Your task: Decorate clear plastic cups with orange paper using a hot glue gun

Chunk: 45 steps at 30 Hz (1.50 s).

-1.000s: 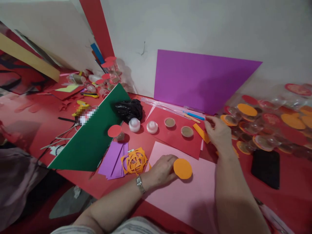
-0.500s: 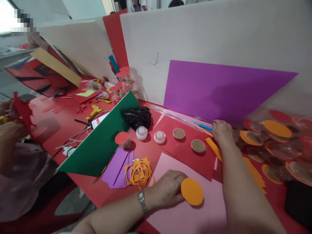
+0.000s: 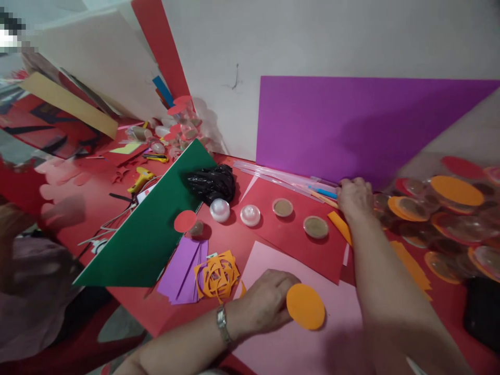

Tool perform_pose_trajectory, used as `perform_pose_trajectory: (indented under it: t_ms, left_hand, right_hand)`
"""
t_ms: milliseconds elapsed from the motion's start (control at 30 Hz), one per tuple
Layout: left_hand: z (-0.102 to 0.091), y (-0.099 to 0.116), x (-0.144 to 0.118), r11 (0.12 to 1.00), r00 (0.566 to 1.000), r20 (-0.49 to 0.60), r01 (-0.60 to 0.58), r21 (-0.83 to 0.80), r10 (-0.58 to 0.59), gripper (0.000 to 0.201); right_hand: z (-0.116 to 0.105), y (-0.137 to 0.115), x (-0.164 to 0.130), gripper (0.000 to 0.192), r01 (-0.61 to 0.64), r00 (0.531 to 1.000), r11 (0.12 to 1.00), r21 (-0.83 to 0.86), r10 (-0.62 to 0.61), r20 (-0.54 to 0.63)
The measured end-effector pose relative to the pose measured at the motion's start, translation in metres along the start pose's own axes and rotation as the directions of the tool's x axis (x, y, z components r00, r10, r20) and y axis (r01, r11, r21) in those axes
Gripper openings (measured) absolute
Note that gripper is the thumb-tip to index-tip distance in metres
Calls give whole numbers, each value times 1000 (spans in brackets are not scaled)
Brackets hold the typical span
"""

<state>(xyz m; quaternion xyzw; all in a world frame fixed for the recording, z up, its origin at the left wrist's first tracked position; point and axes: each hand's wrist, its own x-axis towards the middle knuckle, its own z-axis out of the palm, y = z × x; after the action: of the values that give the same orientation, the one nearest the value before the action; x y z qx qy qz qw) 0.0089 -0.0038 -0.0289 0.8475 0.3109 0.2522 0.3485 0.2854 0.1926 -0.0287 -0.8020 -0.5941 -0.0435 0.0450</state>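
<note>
Between the fingers of my left hand (image 3: 269,302), closed at its edge, is a round orange paper disc (image 3: 305,306) above a pink sheet (image 3: 265,260). My right hand (image 3: 355,198) reaches to the back of the table by the purple board, its fingers curled down. What they grip, if anything, is hidden. Just left of it lie a blue pen (image 3: 322,192), a thin orange stick (image 3: 325,199) and clear plastic strips (image 3: 269,176). An orange paper strip (image 3: 340,227) rests below that hand.
Clear domes (image 3: 250,215) and brown-filled cups (image 3: 315,227) sit mid-table. Many disc-topped cups (image 3: 410,208) crowd the right, near a black object (image 3: 484,312). A green board (image 3: 133,245) leans at left, with a black bag (image 3: 214,182) behind and orange scraps (image 3: 219,276) in front.
The view has tilted down and shifted slightly right. My left hand keeps the orange disc in much the same place. My right hand stays at the back near the pen.
</note>
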Motion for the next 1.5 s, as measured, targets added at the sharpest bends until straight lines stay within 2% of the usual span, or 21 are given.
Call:
perform_pose_trajectory:
  t_ms: [133, 267, 467, 600, 700, 833, 967, 1033, 1100, 1200, 1267, 1300, 1367, 1400, 1500]
  left_hand:
    - [-4, 4, 0, 1000, 1000, -6, 9, -20, -9, 24]
    - [-6, 6, 1, 999, 998, 51, 41, -7, -40, 24]
    - [-8, 7, 0, 999, 994, 101, 33, 9, -34, 30]
    - [-6, 4, -1, 1000, 994, 109, 8, -28, -5, 34]
    - [-2, -2, -2, 996, 992, 127, 1, -85, 10, 47]
    - [0, -12, -1, 989, 992, 115, -28, -143, 45, 78]
    - [-11, -20, 1, 989, 989, 102, -91, -117, 103, 95]
    - [-24, -20, 3, 993, 992, 86, -84, -78, 90, 96]
    - [-37, -18, 4, 997, 997, 62, -48, -54, 52, 97]
    - [-52, -14, 4, 1000, 1000, -17, -15, -27, 14, 72]
    - [-55, -13, 3, 1000, 989, -147, 22, -3, -22, 51]
    - [-54, -12, 3, 999, 977, -209, 36, 12, -33, 48]
    - [-51, -10, 3, 998, 951, -309, 0, 62, 19, 52]
    - [-49, -8, 3, 995, 944, -321, -43, 93, 71, 57]
    - [-45, 1, 2, 968, 936, -280, -163, 190, 212, 68]
  right_hand:
    - [0, -2, -2, 34, -29, 999, 1000, 2, 29, -15]
    - [1, -4, -3, 32, -53, 998, 998, 26, 54, -38]
    - [0, -2, -5, 26, -19, 996, 995, 103, 28, -89]
    - [-8, 3, -8, 19, 11, 989, 987, 163, 13, -147]
    - [-20, 6, -15, 17, 47, 981, 977, 208, -6, -193]
    - [-41, 0, -34, 17, 98, 971, 969, 227, -44, -234]
    - [-64, -11, -66, 20, 167, 963, 960, 227, -109, -248]
    - [-77, -13, -87, 21, 199, 959, 946, 255, -134, -249]
    - [-92, -13, -114, 22, 232, 954, 907, 350, -142, -264]
    - [-114, -10, -159, 25, 241, 952, 850, 469, -112, -285]
    - [-124, -7, -190, 29, 214, 955, 810, 547, -56, -291]
    - [-127, -5, -205, 31, 214, 956, 786, 580, -47, -289]
    - [-128, -3, -232, 31, 222, 958, 737, 639, -41, -285]
    - [-127, -2, -243, 28, 232, 956, 723, 651, -45, -291]
    - [-122, -2, -269, 19, 279, 945, 695, 662, -79, -316]
